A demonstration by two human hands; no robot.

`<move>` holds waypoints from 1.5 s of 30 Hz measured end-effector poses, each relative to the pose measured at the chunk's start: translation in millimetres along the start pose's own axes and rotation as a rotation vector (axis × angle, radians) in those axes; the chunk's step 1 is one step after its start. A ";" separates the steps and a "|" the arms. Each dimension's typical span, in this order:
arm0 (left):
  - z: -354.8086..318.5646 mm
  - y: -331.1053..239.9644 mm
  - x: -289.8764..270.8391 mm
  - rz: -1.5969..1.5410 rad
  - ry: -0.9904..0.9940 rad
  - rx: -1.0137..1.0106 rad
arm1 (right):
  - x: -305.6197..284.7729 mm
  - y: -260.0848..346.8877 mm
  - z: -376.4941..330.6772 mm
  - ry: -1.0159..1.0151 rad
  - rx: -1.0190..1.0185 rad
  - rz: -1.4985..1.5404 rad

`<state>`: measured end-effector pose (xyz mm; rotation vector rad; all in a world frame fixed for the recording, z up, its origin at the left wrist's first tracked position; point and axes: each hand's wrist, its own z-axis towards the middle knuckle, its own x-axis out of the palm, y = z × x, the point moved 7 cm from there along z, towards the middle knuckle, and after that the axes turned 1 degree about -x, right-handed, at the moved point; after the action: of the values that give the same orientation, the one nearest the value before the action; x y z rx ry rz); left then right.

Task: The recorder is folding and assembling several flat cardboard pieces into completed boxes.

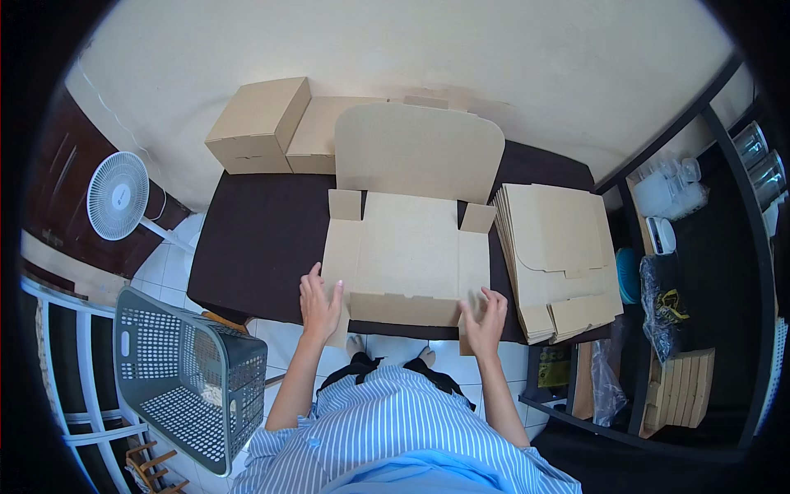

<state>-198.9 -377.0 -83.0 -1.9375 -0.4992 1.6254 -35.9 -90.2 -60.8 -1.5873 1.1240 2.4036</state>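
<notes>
A partly folded cardboard box [409, 247] lies on the table in front of me. Its rounded lid panel [418, 152] stands up at the back and its front wall [403, 309] is raised along the near edge. Small tabs stick out at the back corners. My left hand [319, 305] is at the box's near left corner, fingers spread and thumb pointing up beside the side panel. At the near right corner is my right hand [485, 321], its thumb against the front corner flap and its fingers apart along the side panel. Neither hand is closed around the cardboard.
A dark cloth covers the table [255, 239]. Flat unfolded cartons [568, 239] are stacked at right; a closed box [259, 119] stands back left. A grey basket [181, 387] and white fan [119, 196] are on the left, a black shelf [716, 140] on the right.
</notes>
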 end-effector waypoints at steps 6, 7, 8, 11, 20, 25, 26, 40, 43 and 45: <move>-15.9 -9.1 6.1 -0.122 0.241 0.226 | 9.3 -16.2 -11.5 0.260 0.073 0.525; -25.3 -10.5 10.2 -0.094 0.355 0.277 | 8.8 -12.2 -16.0 0.280 0.043 0.479; -33.9 -10.2 15.0 -0.065 0.469 0.328 | 6.0 -10.2 -18.8 0.281 0.043 0.478; -41.8 -8.2 13.6 0.088 0.441 0.418 | 7.2 2.5 -27.9 0.366 -0.209 0.087; -19.5 16.8 2.2 0.039 0.118 -0.030 | -4.2 -26.2 -5.3 0.097 0.374 0.028; 0.7 -3.6 -2.6 -0.304 0.367 0.038 | -9.1 -16.0 17.5 0.219 0.262 0.388; -4.7 -15.1 -0.7 -0.304 0.371 0.040 | -15.0 10.8 18.2 0.254 0.101 0.384; 16.4 -39.7 28.0 -0.639 0.281 0.185 | 39.9 0.8 36.9 0.259 0.199 0.780; 57.5 -40.9 30.1 -0.734 0.302 0.135 | 47.6 -13.6 83.8 0.300 0.250 0.813; 89.9 -51.4 30.5 -0.755 0.297 0.147 | 35.8 -9.0 122.1 0.098 0.017 0.521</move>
<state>-277.4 -302.8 -84.3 -1.5605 -0.8307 0.8551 -144.3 -23.5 -69.3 -1.5750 1.7597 2.6133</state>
